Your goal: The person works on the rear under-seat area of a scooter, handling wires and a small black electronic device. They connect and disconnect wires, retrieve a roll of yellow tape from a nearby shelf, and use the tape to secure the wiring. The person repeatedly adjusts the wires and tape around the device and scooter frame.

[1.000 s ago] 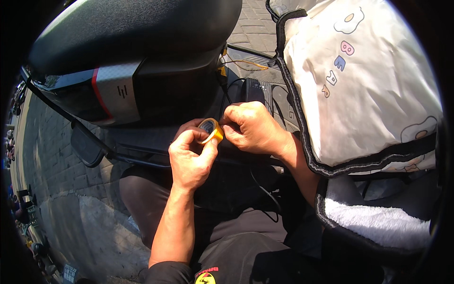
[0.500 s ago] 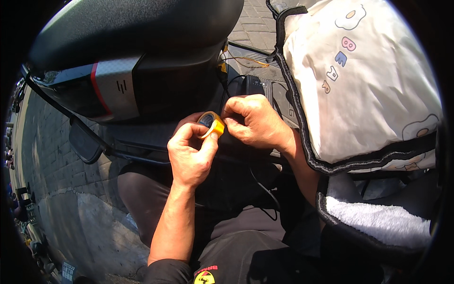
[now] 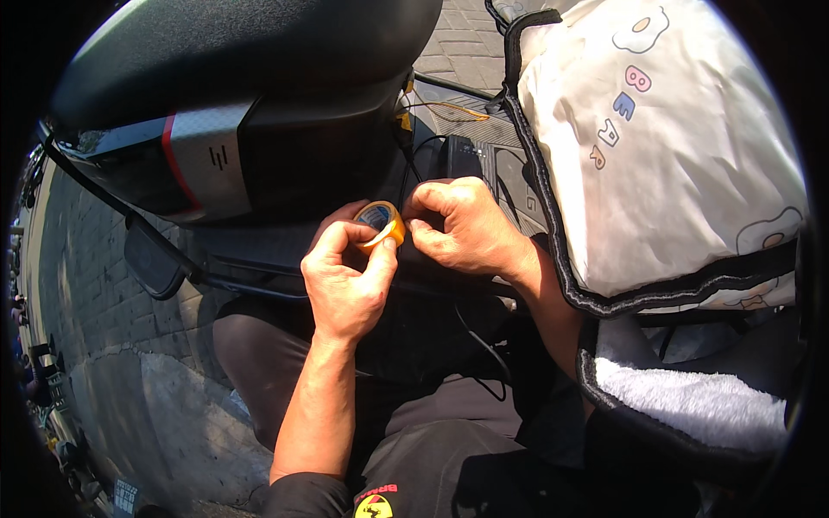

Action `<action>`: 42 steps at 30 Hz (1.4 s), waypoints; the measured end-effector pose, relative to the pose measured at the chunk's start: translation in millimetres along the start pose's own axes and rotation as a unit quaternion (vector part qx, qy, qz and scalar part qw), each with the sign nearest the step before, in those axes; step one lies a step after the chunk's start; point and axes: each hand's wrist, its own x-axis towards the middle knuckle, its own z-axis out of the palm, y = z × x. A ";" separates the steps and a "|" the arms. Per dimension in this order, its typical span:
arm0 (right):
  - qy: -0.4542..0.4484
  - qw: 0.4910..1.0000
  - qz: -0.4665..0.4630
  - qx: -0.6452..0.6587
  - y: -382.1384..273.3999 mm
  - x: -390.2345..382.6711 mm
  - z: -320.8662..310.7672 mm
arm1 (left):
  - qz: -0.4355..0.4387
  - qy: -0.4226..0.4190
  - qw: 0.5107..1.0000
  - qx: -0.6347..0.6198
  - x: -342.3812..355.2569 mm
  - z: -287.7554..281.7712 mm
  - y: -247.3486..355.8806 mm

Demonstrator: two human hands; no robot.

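Note:
A roll of yellow tape (image 3: 395, 231) is gripped in my left hand (image 3: 347, 285), thumb on its outer face and fingers around its rim. The dark inside of the roll's core shows on top. Just right of the roll, my right hand (image 3: 473, 231) is closed, with thumb and forefinger pinched beside the tape. What those fingertips hold, if anything, is too small or hidden to make out. Both hands are beside the scooter's black and silver body (image 3: 216, 160), above its floor area.
Behind my hands, thin yellow and black wires (image 3: 445, 107) come out below the black seat (image 3: 250, 60). A black box (image 3: 464, 158) sits on the ribbed footboard. To the right hangs a cream quilted cover (image 3: 656, 173) with black edging; a dark cable (image 3: 484, 341) loops near my lap.
The tape roll has tilted a little in my left hand and moved slightly left. My right hand has dipped slightly and stays closed near it.

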 end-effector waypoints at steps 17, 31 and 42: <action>-0.061 0.995 0.080 0.004 -3.0 4.1 -8.3 | 0.011 -0.004 1.000 0.007 -0.5 -3.7 -7.1; -0.053 0.998 0.027 -0.014 2.1 -0.1 -2.0 | 0.010 0.019 0.999 0.030 -2.7 -0.4 -8.8; -0.038 0.999 0.018 -0.023 -3.2 3.0 0.9 | -0.009 0.000 0.999 -0.031 -4.4 -1.3 -8.5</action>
